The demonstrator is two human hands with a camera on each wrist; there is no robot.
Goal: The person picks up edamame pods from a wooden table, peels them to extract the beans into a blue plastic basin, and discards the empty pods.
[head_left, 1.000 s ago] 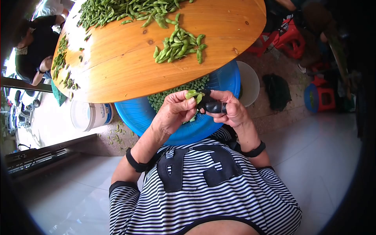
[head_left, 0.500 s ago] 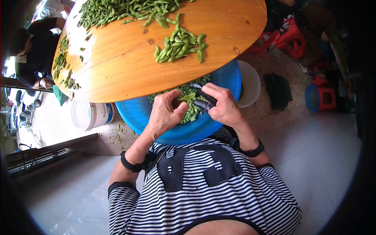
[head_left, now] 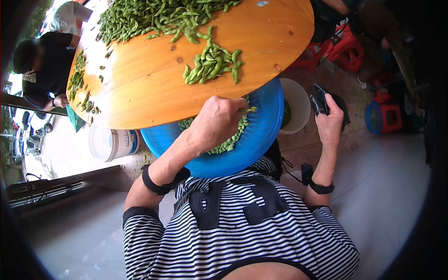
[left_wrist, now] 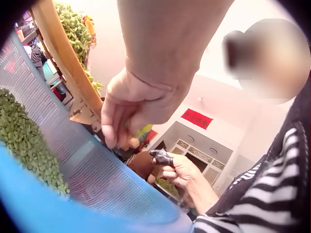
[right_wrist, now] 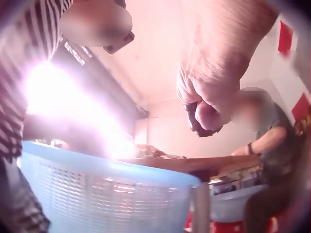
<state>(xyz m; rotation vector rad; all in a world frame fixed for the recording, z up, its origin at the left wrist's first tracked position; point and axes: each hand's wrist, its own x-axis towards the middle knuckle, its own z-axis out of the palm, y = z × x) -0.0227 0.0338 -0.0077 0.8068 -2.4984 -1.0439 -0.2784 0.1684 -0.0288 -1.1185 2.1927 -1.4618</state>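
Note:
My left hand (head_left: pixel 218 120) reaches over the blue mesh basket (head_left: pixel 274 121) beside the table's near edge. Between its fingertips it pinches a green edamame pod (head_left: pixel 252 110), mostly hidden by the hand in the head view. Shelled green beans (head_left: pixel 223 147) lie in the basket, partly covered by my left forearm. Out to the right, past the white bucket (head_left: pixel 304 105), my right hand (head_left: pixel 329 122) is held up with its fingers loosely bent. Black covers (head_left: pixel 320 103) wrap its thumb and a finger, and nothing shows between them.
On the wooden table (head_left: pixel 149 86) lie a small heap of pods (head_left: pixel 212 64) and a large pile (head_left: pixel 144 21) farther back. Another white bucket (head_left: pixel 100 142) stands at left. A person (head_left: pixel 46 65) sits at the table's left side. Red stools (head_left: pixel 347 49) are at the right.
My hands were together over the basket and have parted. The right has swung right, past the bucket; the left has moved slightly right, still with a pod.

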